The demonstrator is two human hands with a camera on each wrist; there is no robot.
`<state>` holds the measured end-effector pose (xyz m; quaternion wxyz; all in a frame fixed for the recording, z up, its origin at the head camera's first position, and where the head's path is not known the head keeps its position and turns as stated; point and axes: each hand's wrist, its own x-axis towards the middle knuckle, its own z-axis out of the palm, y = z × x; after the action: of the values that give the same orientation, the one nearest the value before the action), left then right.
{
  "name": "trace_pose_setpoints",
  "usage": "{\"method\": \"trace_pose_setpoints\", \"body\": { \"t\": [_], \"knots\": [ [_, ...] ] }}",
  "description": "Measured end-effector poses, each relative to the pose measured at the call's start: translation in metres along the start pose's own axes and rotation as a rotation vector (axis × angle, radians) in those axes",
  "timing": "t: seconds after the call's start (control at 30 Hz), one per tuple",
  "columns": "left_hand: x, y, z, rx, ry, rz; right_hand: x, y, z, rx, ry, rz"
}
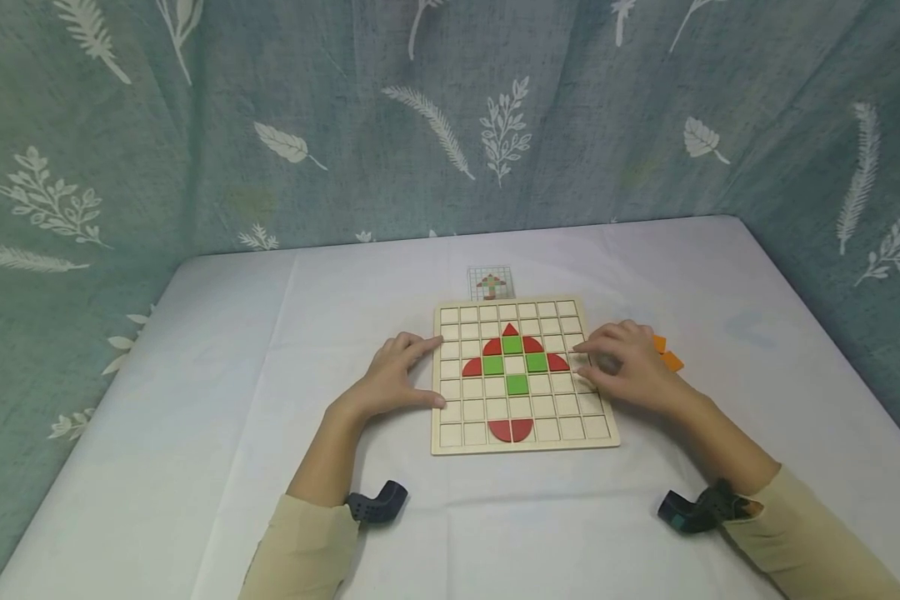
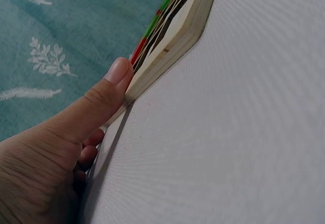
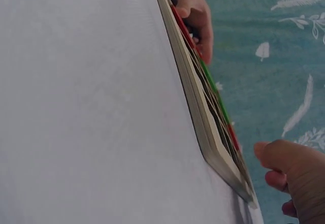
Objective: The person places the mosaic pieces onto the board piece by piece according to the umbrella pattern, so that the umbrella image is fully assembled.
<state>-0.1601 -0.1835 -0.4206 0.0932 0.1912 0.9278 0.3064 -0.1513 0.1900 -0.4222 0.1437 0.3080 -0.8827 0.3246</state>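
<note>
A wooden grid board (image 1: 526, 451) lies on the white cloth. On it sit a red triangle (image 1: 509, 330), several red quarter-circle pieces (image 1: 500, 431) and several green square tiles (image 1: 517, 384). My left hand (image 1: 390, 379) touches the board's left edge, its thumb and index finger spread apart; the left wrist view shows the thumb (image 2: 118, 71) against the rim. Over the right edge is my right hand (image 1: 633, 364), fingers bent, thumb and index finger apart. Between them I see no piece. The right wrist view shows this hand (image 3: 299, 170) beside the board's corner.
A small pattern card (image 1: 491, 283) showing a coloured grid figure lies behind the board's far edge. Several orange pieces (image 1: 672, 361) lie beyond my right hand, partly hidden by it. A leaf-print curtain (image 1: 450, 125) stands behind the table.
</note>
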Motion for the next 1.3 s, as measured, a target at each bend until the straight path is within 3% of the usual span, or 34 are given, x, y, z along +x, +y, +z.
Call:
{"method": "trace_pose_setpoints", "body": {
  "t": [0.4,0.93,1.3],
  "knots": [
    [0.001,-0.004,0.002,-0.005,0.009,0.005,-0.009,0.01,-0.014,-0.058,0.038,0.016],
    [0.0,-0.002,0.001,-0.009,-0.003,-0.01,-0.021,0.025,-0.039,-0.163,0.051,0.161],
    [0.0,-0.002,0.001,-0.005,0.001,0.004,-0.026,0.035,-0.045,-0.211,0.06,0.26]
  ]
}}
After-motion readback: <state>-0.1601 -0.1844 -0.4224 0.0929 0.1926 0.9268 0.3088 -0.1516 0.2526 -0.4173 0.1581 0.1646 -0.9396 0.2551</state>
